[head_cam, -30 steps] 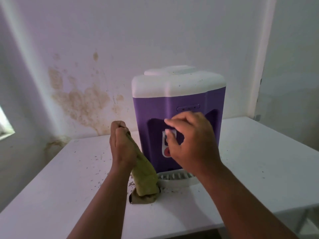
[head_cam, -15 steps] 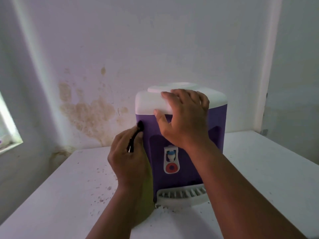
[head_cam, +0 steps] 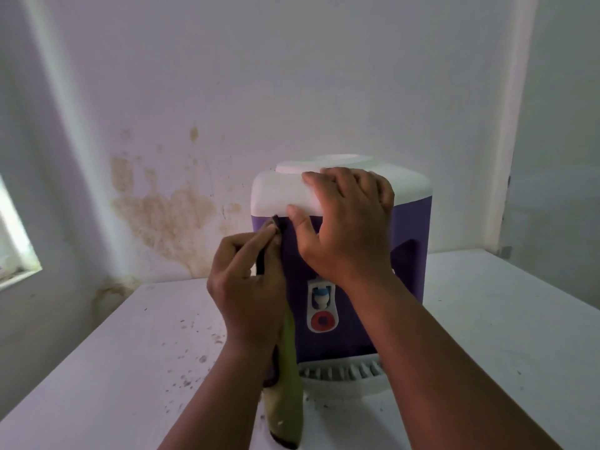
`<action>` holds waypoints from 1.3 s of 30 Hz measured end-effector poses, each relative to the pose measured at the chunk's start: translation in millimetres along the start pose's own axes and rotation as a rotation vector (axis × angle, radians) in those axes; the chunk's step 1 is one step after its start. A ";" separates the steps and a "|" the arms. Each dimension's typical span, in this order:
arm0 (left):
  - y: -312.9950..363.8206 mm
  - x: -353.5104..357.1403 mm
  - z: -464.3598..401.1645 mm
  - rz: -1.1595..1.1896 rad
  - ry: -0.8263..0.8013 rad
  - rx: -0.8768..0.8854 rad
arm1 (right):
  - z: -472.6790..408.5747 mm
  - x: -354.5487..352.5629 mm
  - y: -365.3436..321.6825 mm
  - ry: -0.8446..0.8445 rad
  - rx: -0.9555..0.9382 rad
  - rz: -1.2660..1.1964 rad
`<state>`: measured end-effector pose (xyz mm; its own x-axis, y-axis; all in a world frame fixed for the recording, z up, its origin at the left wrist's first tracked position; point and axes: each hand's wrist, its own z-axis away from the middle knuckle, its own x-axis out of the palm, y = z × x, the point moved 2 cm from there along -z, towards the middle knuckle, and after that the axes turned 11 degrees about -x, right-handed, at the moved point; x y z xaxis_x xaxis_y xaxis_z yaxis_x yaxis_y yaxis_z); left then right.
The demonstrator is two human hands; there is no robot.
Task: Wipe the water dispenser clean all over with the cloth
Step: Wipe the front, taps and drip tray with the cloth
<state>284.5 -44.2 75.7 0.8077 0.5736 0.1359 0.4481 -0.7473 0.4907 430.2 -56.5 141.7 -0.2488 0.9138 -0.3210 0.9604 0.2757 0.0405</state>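
Cloth (head_cam: 287, 401), green, hangs nearest the camera, its tail reaching down to the counter (head_cam: 503, 319) in front of the dispenser (head_cam: 412, 228). Left hand (head_cam: 246, 280) is clenched on the cloth's upper part, with a dark edge of it poking out between the fingers, pressed against the purple body's front-left corner just under the white top. Right hand (head_cam: 345, 222) is spread flat over the white top's front edge, thumb on the purple face, holding no cloth; it looks like a brace.

Judgement on the step: wiping the left corner. Keep the right hand pressing down so the unit does not slide, open the cloth out for more contact, and work in overlapping vertical strokes from the top seam down. The dangling tail should be gathered up; it could drag grit.

Tap (head_cam: 321, 295) and red button (head_cam: 322, 320) sit mid-front, drip tray (head_cam: 341, 373) at the base; the recess will need fingertip work. Dark crumbs litter the counter to the left. Behind, a stained wall (head_cam: 162, 209) stands close to the back, so access there may be tight.
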 end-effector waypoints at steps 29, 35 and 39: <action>-7.3 -16.9 -1.2 0.034 0.016 -0.254 | 11.5 -8.1 -1.4 -0.020 -0.037 -0.007; -30.3 -32.1 34.5 -0.043 -0.126 -0.195 | 13.9 -6.1 -2.9 0.008 -0.034 0.007; -30.8 -35.4 38.7 -0.055 -0.144 -0.246 | 12.6 -4.2 -2.6 0.018 -0.033 0.002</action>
<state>256.9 -54.4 22.5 0.8389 0.5442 -0.0113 0.4005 -0.6029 0.6900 430.3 -64.8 131.1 -0.2495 0.9194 -0.3039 0.9563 0.2833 0.0719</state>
